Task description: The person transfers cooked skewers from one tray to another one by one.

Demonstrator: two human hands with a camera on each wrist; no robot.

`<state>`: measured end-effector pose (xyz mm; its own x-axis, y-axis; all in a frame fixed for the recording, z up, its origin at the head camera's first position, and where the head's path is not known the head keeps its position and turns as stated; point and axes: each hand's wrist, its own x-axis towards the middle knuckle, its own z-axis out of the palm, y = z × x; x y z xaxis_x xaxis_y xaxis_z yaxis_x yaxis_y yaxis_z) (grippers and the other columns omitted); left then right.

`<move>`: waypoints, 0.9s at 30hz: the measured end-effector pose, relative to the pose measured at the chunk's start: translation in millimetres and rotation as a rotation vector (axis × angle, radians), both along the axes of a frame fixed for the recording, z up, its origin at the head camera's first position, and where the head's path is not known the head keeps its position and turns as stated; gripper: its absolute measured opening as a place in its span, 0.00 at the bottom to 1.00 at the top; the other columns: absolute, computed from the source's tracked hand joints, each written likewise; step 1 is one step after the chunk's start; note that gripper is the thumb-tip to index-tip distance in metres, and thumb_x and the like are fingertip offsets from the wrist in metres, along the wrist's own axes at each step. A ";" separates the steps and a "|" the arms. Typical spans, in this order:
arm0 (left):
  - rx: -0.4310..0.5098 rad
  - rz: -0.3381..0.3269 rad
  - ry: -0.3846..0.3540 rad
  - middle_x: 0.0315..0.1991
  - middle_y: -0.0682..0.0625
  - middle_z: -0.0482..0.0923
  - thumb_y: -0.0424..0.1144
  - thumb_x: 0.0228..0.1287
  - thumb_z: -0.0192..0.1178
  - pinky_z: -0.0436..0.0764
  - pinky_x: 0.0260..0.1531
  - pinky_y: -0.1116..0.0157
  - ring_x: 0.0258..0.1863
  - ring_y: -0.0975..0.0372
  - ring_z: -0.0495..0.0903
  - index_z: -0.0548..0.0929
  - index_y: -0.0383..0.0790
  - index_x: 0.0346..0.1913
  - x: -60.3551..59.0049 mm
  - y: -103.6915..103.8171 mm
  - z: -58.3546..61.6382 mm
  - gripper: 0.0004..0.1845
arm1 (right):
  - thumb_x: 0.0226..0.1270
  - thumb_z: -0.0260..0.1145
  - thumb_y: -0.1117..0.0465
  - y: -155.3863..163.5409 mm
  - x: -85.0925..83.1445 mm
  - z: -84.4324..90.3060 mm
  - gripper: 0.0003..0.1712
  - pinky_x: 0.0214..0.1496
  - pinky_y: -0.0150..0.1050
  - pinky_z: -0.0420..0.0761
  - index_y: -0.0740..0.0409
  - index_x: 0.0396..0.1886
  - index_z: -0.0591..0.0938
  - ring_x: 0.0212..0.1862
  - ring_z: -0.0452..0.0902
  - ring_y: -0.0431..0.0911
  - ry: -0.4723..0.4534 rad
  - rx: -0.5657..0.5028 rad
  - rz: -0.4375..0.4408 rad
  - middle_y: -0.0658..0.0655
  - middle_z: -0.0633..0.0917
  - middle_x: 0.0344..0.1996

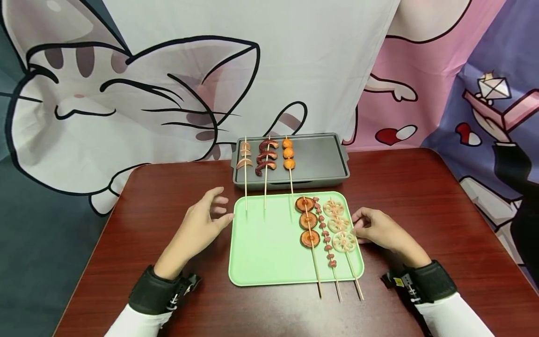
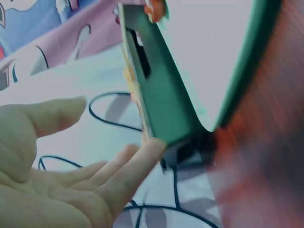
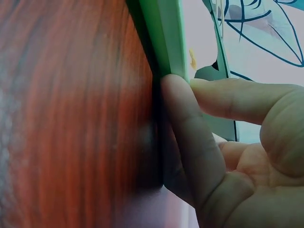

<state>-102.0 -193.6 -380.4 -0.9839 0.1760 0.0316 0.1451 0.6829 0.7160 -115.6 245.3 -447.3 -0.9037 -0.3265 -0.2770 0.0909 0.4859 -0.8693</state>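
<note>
Gripping the green tray [image 1: 269, 243] at its right rim on the table [image 1: 421, 196], your right hand [image 1: 381, 229] pinches beside the lotus-root skewer [image 1: 342, 234]; your left hand [image 1: 202, 227] hovers open, and a one-sided lift could roll skewers off.

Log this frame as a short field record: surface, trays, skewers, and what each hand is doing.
surface: dark red wooden table
green tray: near the person, holding three skewers on its right side: brown rounds, small red pieces, lotus root slices
grey tray: behind the green one, three more skewers lying at its left end
left hand: fingers relaxed, at the green tray's left edge, holding nothing
right hand: fingers against the green tray's right rim, beside the lotus root skewer
backdrop: cartoon cat cloth
</note>
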 end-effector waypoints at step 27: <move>0.627 -0.078 -0.326 0.68 0.30 0.74 0.37 0.79 0.57 0.90 0.52 0.53 0.59 0.41 0.83 0.69 0.28 0.73 -53.3 45.8 46.6 0.26 | 0.68 0.68 0.71 1.9 -0.8 0.0 0.14 0.33 0.36 0.90 0.73 0.49 0.77 0.33 0.82 0.45 0.002 0.019 0.007 0.60 0.82 0.34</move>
<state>-155.3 -147.7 -333.8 -0.9457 0.2913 -0.1441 -0.1119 0.1245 0.9859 -116.3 247.3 -447.3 -0.9020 -0.3277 -0.2811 0.0853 0.5030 -0.8601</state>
